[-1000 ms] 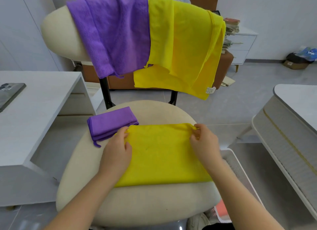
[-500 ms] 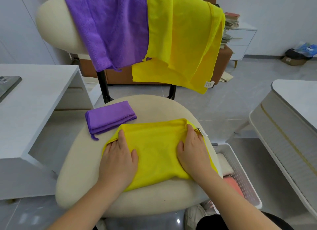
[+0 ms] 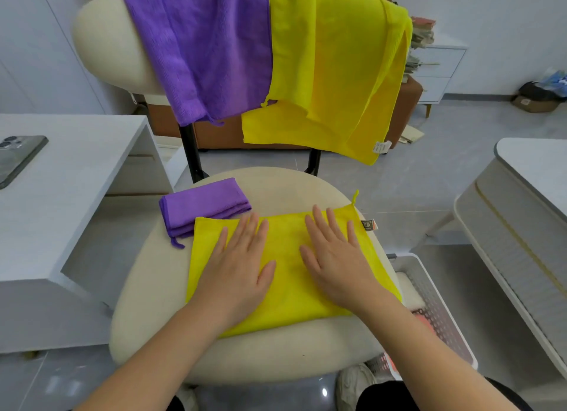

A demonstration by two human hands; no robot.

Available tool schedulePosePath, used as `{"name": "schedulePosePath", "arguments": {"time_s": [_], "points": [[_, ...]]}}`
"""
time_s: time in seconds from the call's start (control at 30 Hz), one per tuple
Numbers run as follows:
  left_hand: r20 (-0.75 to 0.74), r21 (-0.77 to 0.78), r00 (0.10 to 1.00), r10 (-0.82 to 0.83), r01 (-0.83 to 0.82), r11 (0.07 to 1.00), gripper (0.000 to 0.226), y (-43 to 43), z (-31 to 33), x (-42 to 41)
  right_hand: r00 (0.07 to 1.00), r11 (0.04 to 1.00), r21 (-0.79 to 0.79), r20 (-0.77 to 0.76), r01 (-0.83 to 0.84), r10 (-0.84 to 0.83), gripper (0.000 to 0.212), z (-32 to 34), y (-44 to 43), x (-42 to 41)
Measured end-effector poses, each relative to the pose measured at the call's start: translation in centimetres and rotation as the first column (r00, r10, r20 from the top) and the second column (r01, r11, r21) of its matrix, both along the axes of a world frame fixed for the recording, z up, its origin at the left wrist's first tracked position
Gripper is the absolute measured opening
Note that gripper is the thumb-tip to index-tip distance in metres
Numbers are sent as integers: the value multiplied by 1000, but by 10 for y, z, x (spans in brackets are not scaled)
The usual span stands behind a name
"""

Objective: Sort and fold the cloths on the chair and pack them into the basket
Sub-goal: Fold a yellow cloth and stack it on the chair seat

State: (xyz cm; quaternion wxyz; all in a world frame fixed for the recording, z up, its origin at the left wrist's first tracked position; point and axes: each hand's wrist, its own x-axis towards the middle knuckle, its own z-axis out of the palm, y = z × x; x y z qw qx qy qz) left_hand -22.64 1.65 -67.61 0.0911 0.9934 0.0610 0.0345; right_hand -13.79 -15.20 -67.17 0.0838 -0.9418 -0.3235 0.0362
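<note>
Yellow cloth [image 3: 288, 275] on chair seat [image 3: 147, 303] is pressed flat by left hand [image 3: 236, 269] and right hand [image 3: 334, 263], fingers straight, nothing pinched.

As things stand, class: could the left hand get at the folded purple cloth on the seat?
Probably yes: the left hand lies flat on the yellow cloth, and the folded purple cloth sits close beside it, uncovered.

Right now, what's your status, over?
Left hand, right hand flat on yellow cloth. Folded purple cloth touching its corner. Nothing in the way.
</note>
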Motion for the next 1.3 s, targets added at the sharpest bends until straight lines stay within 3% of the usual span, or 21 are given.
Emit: {"name": "schedulePosePath", "arguments": {"time_s": [0.1, 0.23, 0.43, 0.6, 0.7, 0.8, 0.87, 0.97, 1.03, 1.1, 1.23, 1.3], "points": [[-111, 30, 993, -30, 34, 999, 110, -2, -14, -3, 998, 995, -90, -41, -46, 42, 109, -14, 0, -5], [-146, 33, 989, 24, -20, 999, 115, 11, -18, -3, 998, 996, -89, -56, -5, 0, 108, -19, -10, 4], [-162, 47, 980, 113, -107, 993, 119, 25, -18, -4, 974, 980, -92, -121, 179, -190, 66, -12, -26, 21], [-185, 71, 971, 152, -141, 987, 108, 19, -15, -5, 955, 958, -69, -85, 279, -284, 66, -9, -31, 23], [-172, 48, 944, 282, -278, 959, 90, 2, -13, -8, 974, 973, -59, 17, 225, -224, 66, -1, -25, 15], [-103, 0, 924, 367, -369, 929, 96, -19, -10, -9, 983, 981, -79, -18, 179, -181, 69, 3, -14, 1], [-69, -29, 945, 319, -322, 946, 99, -15, -9, -6, 976, 980, -120, -129, 159, -174, 83, -3, -10, -7], [-95, -11, 995, -19, 18, 1000, 109, 7, -7, -2, 985, 985, -144, -129, 98, -117, 121, -15, -13, 0], [-156, 14, 958, -243, 248, 969, 102, 14, -4, -1, 992, 991, -122, -107, 48, -62, 124, -19, -21, 14], [-212, 48, 922, -325, 342, 938, 98, 13, -4, -3, 996, 995, -96, -91, 0, -8, 120, -18, -28, 25], [-175, 113, 974, -146, 167, 979, 100, -18, -15, -14, 995, 996, -23, -41, 86, -87, 109, -12, -32, 28], [-119, 20, 993, -23, 26, 999, 90, -41, -15, -18, 992, 992, 11, -42, 123, -123, 85, -6, -27, 21]]}}
